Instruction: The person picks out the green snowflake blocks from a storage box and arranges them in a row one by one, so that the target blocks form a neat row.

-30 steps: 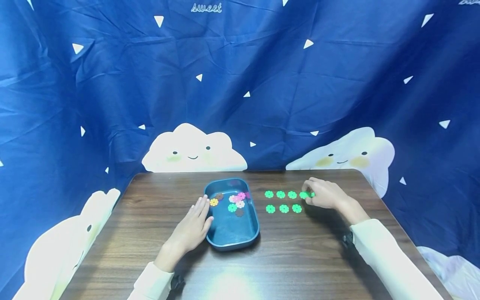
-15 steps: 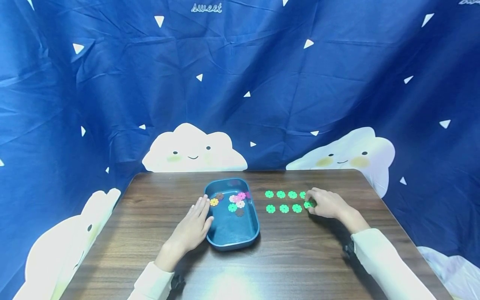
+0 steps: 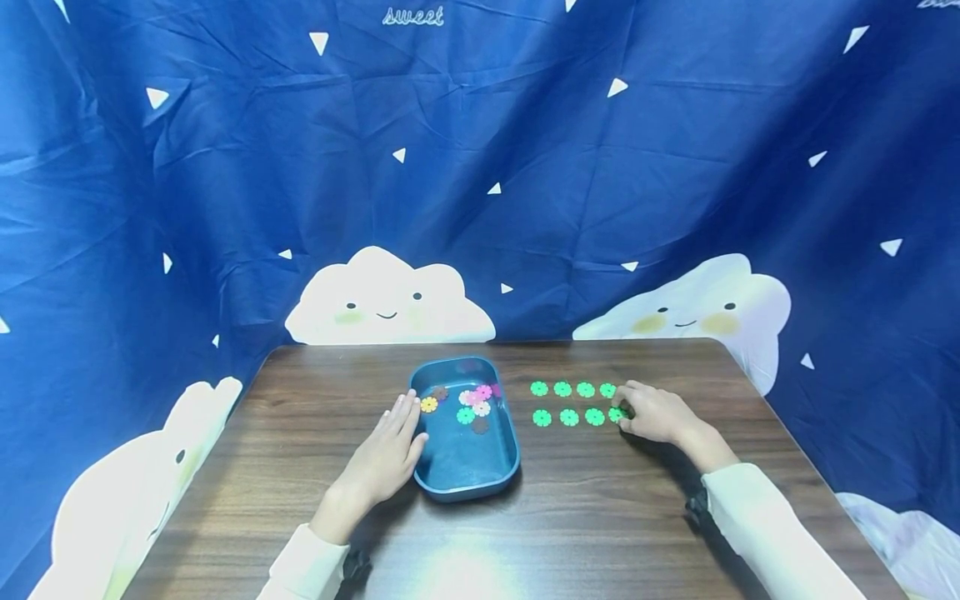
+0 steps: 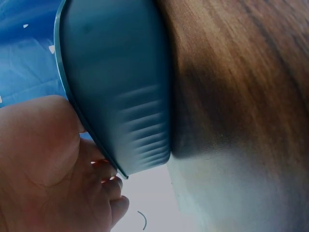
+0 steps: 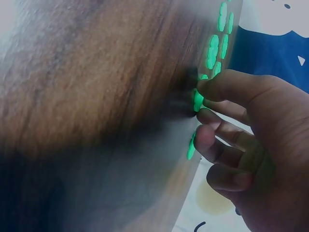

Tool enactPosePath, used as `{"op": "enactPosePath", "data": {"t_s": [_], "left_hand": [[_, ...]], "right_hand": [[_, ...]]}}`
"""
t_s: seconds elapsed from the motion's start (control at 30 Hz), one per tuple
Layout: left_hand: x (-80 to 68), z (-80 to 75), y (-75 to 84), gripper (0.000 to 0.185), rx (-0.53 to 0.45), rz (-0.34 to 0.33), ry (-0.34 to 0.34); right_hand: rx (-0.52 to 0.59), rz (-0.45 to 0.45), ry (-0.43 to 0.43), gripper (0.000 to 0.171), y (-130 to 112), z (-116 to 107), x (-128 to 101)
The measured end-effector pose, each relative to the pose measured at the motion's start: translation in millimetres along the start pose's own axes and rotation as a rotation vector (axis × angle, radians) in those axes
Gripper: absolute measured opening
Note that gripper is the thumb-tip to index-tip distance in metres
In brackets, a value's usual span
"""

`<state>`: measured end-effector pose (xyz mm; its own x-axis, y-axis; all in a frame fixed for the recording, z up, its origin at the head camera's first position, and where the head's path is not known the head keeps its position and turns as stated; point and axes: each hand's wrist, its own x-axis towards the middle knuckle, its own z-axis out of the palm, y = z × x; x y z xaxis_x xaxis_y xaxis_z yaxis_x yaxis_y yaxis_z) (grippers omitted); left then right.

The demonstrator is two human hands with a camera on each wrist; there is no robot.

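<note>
My left hand (image 3: 381, 454) rests straight-fingered along the left rim of a blue tray (image 3: 467, 490); the left wrist view has the tray's ribbed outer wall (image 4: 140, 111) beside the palm. Several colourful flower-shaped plastic discs, among them a yellow disc (image 3: 428, 405), lie inside the tray. On the table to its right, green flower-shaped discs form two rows. My right hand (image 3: 663, 415) pinches the green disc (image 5: 198, 100) at the right end of the front row between thumb and fingertip, right at the tabletop. Another green disc (image 5: 191, 146) lies beyond the fingertips, hidden by the hand in the head view.
The back row of green discs (image 3: 562, 389) runs close behind the front row (image 3: 568, 417). The wooden table (image 3: 585, 525) ends at a blue curtain (image 3: 525, 208) printed with white clouds. White sleeves cover both forearms.
My right hand has come from the back row towards me, to the front row's right end. A fourth green disc now shows there, moved slightly right since mid-interval. The left hand stays still.
</note>
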<state>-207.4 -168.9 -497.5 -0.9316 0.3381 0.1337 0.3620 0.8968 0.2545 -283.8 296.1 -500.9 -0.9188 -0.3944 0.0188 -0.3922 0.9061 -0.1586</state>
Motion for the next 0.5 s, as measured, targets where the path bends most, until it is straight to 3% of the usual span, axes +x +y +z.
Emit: {"op": "enactPosePath", "data": {"t_s": [0.5], "left_hand": [[0.2, 1.5, -2.0, 0.061, 0.007, 0.007, 0.006]], "right_hand": [[0.005, 0.018, 0.011, 0.025, -0.8, -5.3, 0.4]]}}
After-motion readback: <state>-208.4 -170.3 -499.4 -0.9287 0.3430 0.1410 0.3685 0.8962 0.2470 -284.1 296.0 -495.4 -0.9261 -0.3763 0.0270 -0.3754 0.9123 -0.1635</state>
